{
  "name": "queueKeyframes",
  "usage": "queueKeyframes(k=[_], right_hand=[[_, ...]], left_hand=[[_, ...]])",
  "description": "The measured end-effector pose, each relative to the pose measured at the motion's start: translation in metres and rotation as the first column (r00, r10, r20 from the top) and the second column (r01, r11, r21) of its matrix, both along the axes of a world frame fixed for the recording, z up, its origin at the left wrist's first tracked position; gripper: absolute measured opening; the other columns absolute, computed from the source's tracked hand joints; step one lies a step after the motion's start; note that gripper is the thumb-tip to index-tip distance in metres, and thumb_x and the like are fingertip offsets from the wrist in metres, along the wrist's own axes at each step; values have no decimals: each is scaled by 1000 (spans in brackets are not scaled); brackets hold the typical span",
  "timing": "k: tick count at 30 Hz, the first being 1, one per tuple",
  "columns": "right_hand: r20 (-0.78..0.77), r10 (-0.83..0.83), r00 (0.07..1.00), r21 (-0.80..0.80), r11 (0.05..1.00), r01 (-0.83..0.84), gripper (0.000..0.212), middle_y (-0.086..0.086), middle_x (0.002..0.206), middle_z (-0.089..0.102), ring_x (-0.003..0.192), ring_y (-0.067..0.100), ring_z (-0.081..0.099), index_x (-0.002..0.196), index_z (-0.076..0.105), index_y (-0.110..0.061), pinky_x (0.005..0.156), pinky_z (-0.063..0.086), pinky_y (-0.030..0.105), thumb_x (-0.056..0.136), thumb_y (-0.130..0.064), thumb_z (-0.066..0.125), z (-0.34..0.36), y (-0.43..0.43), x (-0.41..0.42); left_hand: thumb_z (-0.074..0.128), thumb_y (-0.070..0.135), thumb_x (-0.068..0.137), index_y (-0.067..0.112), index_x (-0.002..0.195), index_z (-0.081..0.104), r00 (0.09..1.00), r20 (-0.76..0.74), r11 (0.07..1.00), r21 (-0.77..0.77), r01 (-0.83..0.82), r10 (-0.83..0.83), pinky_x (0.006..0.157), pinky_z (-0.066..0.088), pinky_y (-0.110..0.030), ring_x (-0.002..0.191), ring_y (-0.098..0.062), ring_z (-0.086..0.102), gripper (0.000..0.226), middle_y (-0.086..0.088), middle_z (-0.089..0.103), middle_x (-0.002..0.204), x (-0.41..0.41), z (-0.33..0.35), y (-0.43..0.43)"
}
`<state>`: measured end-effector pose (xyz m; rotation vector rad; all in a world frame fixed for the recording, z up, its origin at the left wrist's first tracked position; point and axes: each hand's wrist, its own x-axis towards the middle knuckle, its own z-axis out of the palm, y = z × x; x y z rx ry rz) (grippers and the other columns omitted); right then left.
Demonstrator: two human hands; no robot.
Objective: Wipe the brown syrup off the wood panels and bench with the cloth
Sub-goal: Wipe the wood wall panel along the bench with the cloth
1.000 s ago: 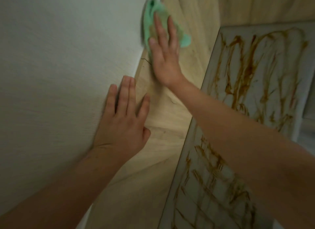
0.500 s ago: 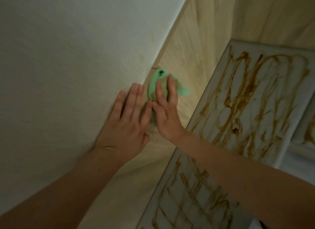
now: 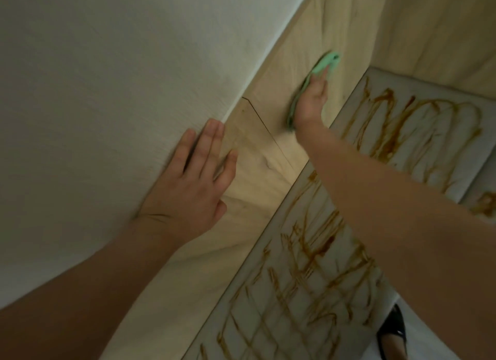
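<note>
Right hand (image 3: 311,102) flat, fingers straight, pressing green cloth (image 3: 328,60) on wood panel (image 3: 268,155) — left hand (image 3: 188,188) spread, bracing. Syrup (image 3: 404,118) streaks bench (image 3: 434,91), unwiped — use firm overlapping strokes, refold cloth.

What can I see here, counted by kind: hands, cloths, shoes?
Hands: 2, the left hand and the right hand
Cloths: 1, the green cloth
Shoes: 1, the black shoe
Total: 4
</note>
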<state>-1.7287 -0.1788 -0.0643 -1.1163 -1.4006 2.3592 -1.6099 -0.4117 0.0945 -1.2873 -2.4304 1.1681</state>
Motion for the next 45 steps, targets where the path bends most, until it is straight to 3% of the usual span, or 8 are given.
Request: queueKeyframes(k=[6, 14, 19, 23, 37, 40, 42, 45], right_hand=[[77, 254, 964, -141, 960, -242, 66, -12, 172, -7, 159, 23, 8, 163, 5, -47, 125, 12, 54, 103, -65, 24, 7, -90, 98], [-180, 76, 981, 288, 957, -21, 55, -1, 173, -1, 159, 22, 5, 165, 7, -39, 124, 8, 46, 112, -43, 24, 48, -29, 28], [186, 123, 975, -257, 964, -72, 89, 5, 169, 28, 153, 32, 29, 165, 19, -29, 125, 23, 56, 91, -79, 20, -43, -26, 18], [236, 198, 951, -472, 879, -66, 67, 9, 149, 54, 133, 30, 53, 151, 46, -14, 117, 42, 50, 106, -62, 31, -44, -85, 91], [30, 349, 937, -339, 885, -319, 46, 17, 115, 74, 102, 32, 74, 124, 70, -7, 84, 61, 45, 107, -37, 40, 119, 1, 220], [35, 416, 909, -219, 890, -399, 48, 19, 125, 71, 114, 35, 69, 132, 67, -8, 98, 57, 52, 105, -42, 46, 140, 7, 234], [62, 468, 882, -104, 882, -460, 51, 17, 119, 71, 108, 33, 69, 132, 67, -10, 95, 58, 49, 102, -47, 53, 152, 6, 239], [59, 597, 800, 138, 789, -599, 50, 8, 112, 68, 103, 25, 64, 128, 69, -20, 91, 53, 42, 99, -57, 53, 170, 5, 245]], left_hand=[[48, 43, 89, 3, 157, 34, 999, 41, 998, 55, 13, -16, 126, 0, -63, 155, -52, 1, 80, -42, 0, 162, -2, 0, 0], [37, 46, 94, 4, 160, 25, 1000, 12, 1000, -1, 14, -14, 124, -9, -63, 154, -53, -6, 79, -43, -7, 161, -1, 0, -1], [34, 46, 94, 5, 160, 22, 999, -7, 999, 11, 31, -31, 123, -10, -64, 153, -54, -7, 79, -44, -10, 160, -1, -1, -3], [29, 49, 95, 6, 161, 20, 1000, 15, 1000, -11, 16, -16, 121, -16, -65, 152, -55, -11, 79, -44, -13, 160, -2, 0, -3], [37, 54, 93, 11, 147, 43, 984, 145, 989, 91, -118, 104, 125, -7, -58, 156, -44, -11, 69, -31, -2, 167, 19, 24, 4], [49, 42, 95, 15, 135, 55, 896, 431, 846, 435, -308, 105, 126, 6, -54, 158, -33, 7, 49, -16, 16, 169, 37, 35, 29], [49, 41, 101, 14, 122, 63, 703, 707, 536, 568, -625, 71, 114, 33, -45, 141, -30, 40, 37, -10, 44, 150, 48, 44, 52], [39, 66, 99, 18, 112, 65, 230, 961, 123, 249, -961, -151, 94, 55, -44, 105, -21, 67, 57, 0, 68, 112, 60, 59, 82]])
